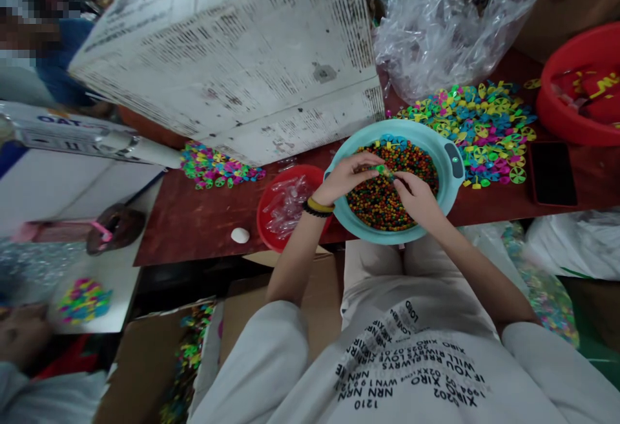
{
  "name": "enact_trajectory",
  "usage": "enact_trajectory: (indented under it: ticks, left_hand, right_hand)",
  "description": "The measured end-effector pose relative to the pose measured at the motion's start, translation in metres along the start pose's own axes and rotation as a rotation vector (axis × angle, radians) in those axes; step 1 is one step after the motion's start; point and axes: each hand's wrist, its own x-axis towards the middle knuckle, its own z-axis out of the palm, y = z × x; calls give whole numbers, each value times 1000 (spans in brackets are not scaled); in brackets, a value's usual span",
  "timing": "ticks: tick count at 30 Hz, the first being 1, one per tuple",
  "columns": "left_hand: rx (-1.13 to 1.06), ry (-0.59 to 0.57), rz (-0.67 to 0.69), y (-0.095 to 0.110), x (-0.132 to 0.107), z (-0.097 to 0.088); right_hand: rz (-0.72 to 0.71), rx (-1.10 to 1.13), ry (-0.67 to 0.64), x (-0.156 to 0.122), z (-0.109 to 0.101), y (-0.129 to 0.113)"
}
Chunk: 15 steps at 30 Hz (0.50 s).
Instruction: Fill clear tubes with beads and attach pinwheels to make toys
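Above the light blue basin, which holds many small multicoloured beads, my two hands come close together. My left hand, with a yellow and a black band at its wrist, pinches a small green plastic piece. The fingers of my right hand are closed at the right end of that piece; whether they grip it or something tiny beside it is hard to make out. A few blue plastic pieces lie on the beads at the basin's far side. Left of the basin, a red bowl contains clear plastic tubes.
Piles of colourful plastic pieces lie behind the basin and further left. A large white carton stands at the back. A phone, a red tub and a clear bag are rightward. Another person's hand shows at left.
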Motion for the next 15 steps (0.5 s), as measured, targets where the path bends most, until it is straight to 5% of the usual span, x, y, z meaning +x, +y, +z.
enact_trajectory:
  ticks: [9,11,15]
  left_hand:
    - [452,-144,61,31,-3,-1]
    - [531,-134,148,36,-7,5]
    - [636,-147,391,50,-18,14]
  right_hand:
    - [-49,-127,-155,2,-14,-16]
    - [39,29,-252,2,-25,-20]
    - [435,590,-483,2,-47,-30]
